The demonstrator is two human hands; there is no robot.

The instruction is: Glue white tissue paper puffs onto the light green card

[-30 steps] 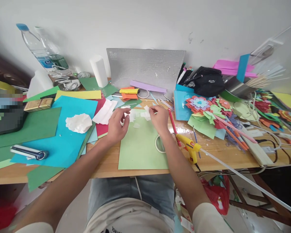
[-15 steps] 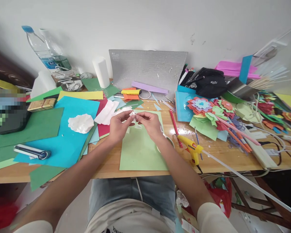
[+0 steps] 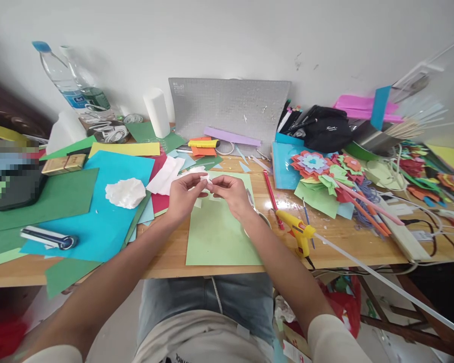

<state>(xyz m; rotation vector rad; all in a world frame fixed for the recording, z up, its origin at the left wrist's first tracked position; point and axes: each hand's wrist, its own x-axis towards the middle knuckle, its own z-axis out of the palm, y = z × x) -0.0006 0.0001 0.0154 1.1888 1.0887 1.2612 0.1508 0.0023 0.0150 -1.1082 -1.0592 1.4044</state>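
Between the fingertips of my left hand point(image 3: 184, 195) and my right hand point(image 3: 229, 192) is a small piece of white paper point(image 3: 206, 178), pinched from both sides. Both hands are closed on it above a light green sheet point(image 3: 223, 242). Scissors point(image 3: 264, 220) lie partly hidden under my right wrist. Left of my hands rest a folded white tissue point(image 3: 166, 175) and a crumpled white paper piece point(image 3: 125, 193), the latter on a blue sheet point(image 3: 98, 227).
A yellow glue gun point(image 3: 297, 229) and a red pencil-like stick point(image 3: 273, 199) lie to the right. Paper flowers point(image 3: 313, 164) sit farther right. A grey cutting mat point(image 3: 227, 108) leans on the wall. A stapler-like tool point(image 3: 49, 237) is at left.
My fingers have shifted slightly on the white paper, and a part that hung below them no longer shows. The view has moved a little; other things stay in place.
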